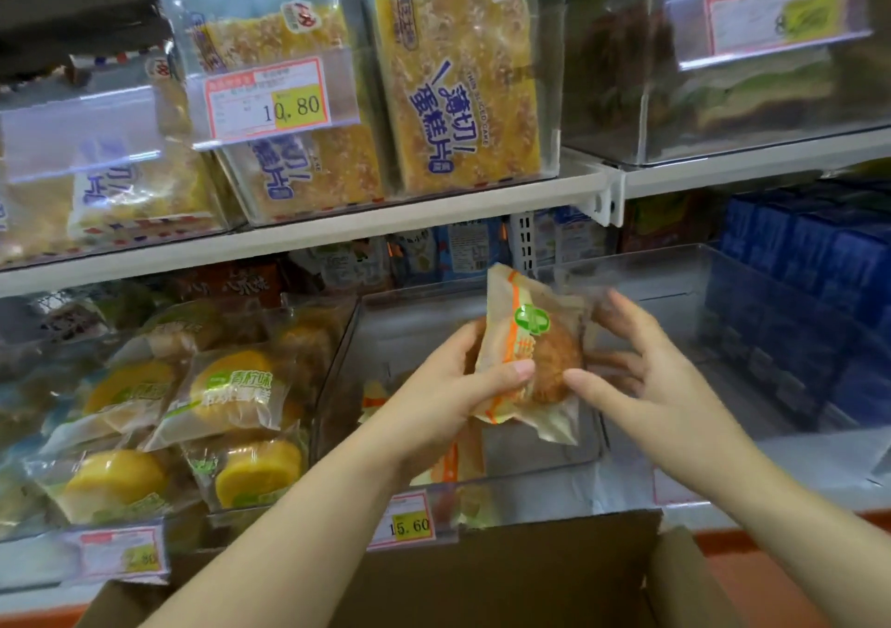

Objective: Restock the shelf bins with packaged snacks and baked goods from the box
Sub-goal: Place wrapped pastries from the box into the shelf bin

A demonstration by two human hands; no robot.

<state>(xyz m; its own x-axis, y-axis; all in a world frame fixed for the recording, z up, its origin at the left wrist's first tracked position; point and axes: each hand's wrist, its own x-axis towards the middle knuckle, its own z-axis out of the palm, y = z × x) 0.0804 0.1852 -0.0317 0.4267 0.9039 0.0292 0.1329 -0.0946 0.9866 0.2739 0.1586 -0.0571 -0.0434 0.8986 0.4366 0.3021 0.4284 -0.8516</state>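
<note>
My left hand (451,381) grips a wrapped brown bun (535,352) with orange stripes and a green mark, held upright over the clear middle bin (540,463) on the lower shelf. My right hand (641,372) is at the packet's right edge, fingers spread, thumb tip near the bun; whether it touches the wrapper I cannot tell. Inside that bin lie one or two similar orange-striped packets (455,463). The open cardboard box (482,574) sits below, against the shelf front; its inside is hidden.
The left bin holds several yellow cake packets (231,386). Blue packages (795,290) fill the right bin. On the upper shelf stand sliced cake packs (463,82) in clear bins. Price tags (410,521) hang on the bin fronts.
</note>
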